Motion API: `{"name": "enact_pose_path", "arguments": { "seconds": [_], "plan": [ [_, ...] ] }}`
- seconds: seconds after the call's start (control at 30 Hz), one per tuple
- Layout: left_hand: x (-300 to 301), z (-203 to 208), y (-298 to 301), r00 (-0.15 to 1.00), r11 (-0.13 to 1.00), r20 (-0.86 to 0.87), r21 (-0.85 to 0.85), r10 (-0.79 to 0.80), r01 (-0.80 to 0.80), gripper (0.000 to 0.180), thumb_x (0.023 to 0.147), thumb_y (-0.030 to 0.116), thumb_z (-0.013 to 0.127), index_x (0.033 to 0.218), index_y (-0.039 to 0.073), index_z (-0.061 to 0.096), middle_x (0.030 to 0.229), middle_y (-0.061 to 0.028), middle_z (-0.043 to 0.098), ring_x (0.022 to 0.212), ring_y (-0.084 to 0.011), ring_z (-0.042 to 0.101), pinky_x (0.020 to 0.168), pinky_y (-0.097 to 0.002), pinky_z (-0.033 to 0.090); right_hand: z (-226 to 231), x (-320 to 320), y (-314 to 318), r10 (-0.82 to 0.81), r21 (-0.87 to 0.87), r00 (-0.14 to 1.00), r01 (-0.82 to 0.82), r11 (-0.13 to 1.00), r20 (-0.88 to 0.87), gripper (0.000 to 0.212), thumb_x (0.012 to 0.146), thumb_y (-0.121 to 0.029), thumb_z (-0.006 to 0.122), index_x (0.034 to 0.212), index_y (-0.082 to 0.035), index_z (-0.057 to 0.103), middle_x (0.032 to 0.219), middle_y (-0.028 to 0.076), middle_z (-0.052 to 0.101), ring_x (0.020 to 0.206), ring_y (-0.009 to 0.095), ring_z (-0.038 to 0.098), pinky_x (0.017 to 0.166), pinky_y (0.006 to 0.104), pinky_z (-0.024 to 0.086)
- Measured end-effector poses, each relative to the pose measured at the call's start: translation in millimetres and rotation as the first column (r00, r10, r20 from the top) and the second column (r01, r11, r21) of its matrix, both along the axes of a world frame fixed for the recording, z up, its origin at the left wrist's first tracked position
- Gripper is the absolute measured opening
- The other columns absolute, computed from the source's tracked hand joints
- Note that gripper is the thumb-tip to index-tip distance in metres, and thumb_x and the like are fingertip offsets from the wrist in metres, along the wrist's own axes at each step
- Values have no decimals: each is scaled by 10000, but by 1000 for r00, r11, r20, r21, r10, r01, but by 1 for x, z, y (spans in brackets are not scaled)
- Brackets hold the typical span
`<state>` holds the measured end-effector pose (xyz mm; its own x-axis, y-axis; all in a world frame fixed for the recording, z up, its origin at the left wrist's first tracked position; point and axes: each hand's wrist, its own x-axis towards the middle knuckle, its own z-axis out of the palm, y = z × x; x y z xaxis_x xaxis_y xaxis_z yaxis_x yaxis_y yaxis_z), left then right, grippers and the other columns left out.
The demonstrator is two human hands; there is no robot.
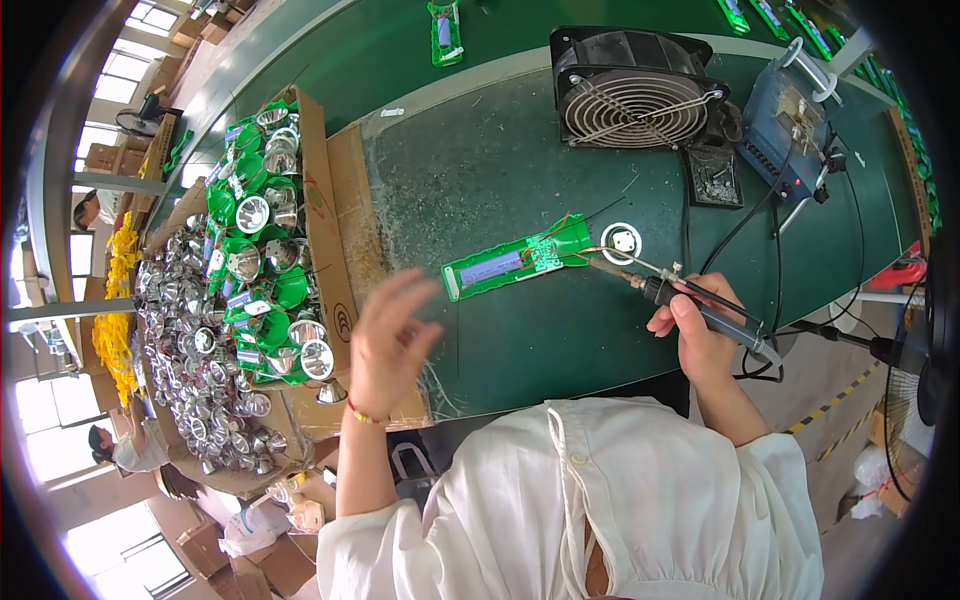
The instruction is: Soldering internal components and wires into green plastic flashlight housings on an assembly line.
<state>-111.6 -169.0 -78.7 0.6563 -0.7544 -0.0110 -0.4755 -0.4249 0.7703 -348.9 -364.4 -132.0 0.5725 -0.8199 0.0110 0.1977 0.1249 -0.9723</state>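
Observation:
My right hand point(704, 328) is wrapped round a soldering iron point(718, 318) with a thin feed tube along it. The iron's tip points left, by the wires at the right end of a green plastic housing half point(573, 238). In that housing lie a purple cylindrical battery point(492, 268) and a green circuit board point(544, 256) with red wires. A round white-rimmed part point(622, 242), perhaps a lamp reflector, sits beside it, partly behind the iron. Raised over the bench's near left, my left hand point(388, 325) is empty, its fingers apart and slightly blurred, left of the housing.
A cardboard box point(318, 190) at the left holds green housings with shiny reflectors; a heap of loose reflectors point(190, 330) lies beyond. A black fan point(640, 105) and a blue soldering station point(780, 125) stand at the back right. Cables cross the green bench point(560, 360).

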Motion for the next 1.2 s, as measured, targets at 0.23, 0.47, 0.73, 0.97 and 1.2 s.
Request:
{"name": "enact_pose_path", "arguments": {
  "seconds": [0.23, 0.47, 0.73, 0.97, 1.2],
  "plan": [
    [-18, -21, -42, 941, 940, 300, -247, -157, 236, 134, 713, -55, 648, 830, 10, 656, 824, -95, 643, 719, -190, 626, 627, -255, 495, 3, 5, 2, 44, 1, 999, -43, 999, -13, 166, 814, -68, 604, 878, 43, 499, 718, 129, 587, 571, 175, 618, 486, 247, 504],
    [-20, -34, -74, 826, 931, 536, -184, -174, 315, 117, 648, 46, 689, 755, 74, 651, 728, -20, 573, 639, -195, 547, 546, -302, 468, 6, 9, 5, 52, -22, 997, -53, 998, -62, 173, 810, -82, 616, 867, 43, 509, 712, 120, 596, 574, 157, 616, 491, 239, 503],
    [-25, -45, -77, 870, 965, 469, -121, -153, 234, 75, 641, 75, 691, 697, 98, 647, 685, 0, 550, 648, -190, 520, 574, -307, 453, 6, 19, 1, 97, -57, 990, -103, 993, -105, 167, 799, -104, 636, 830, 25, 535, 685, 92, 604, 559, 123, 607, 454, 210, 473],
    [-28, -49, -74, 865, 958, 484, -161, -132, 237, 97, 630, 37, 707, 705, 79, 663, 677, -18, 567, 619, -186, 509, 547, -292, 430, 5, 20, 2, 117, -55, 986, -125, 991, -121, 158, 797, -97, 634, 830, 24, 538, 670, 87, 603, 549, 116, 600, 439, 205, 457],
    [-28, -50, -75, 857, 960, 497, -147, -137, 239, 93, 626, 46, 712, 692, 77, 654, 671, -18, 562, 617, -189, 512, 547, -298, 433, 5, 21, 2, 127, -47, 982, -135, 990, -142, 149, 795, -83, 632, 829, 27, 538, 669, 87, 603, 544, 110, 593, 441, 203, 456]
  ]
}}
